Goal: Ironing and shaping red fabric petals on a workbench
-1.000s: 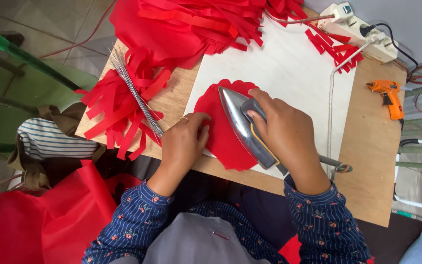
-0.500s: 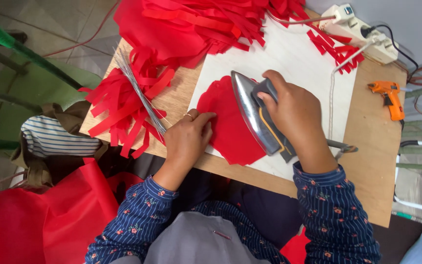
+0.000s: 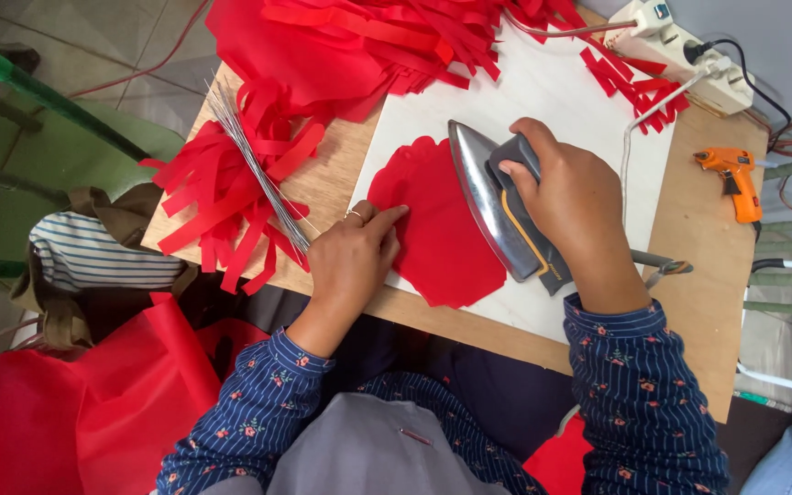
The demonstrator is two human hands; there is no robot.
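Right hand (image 3: 577, 206) grips the iron (image 3: 497, 203) on the half-pressed red fabric (image 3: 437, 229); left hand (image 3: 352, 258), flat, pins its edge

Your sleeves (image 3: 258, 403): navy, thin pinstripes, small floral print. Grey apron (image 3: 368, 449) at lower centre of frame. Ring (image 3: 356, 215) on your left hand (image 3: 350, 261).

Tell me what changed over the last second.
The right hand slid the iron along the red scalloped piece, away from the person, toward its right edge. The left hand stayed pressed on the piece's left edge; the wire bundle stayed put.
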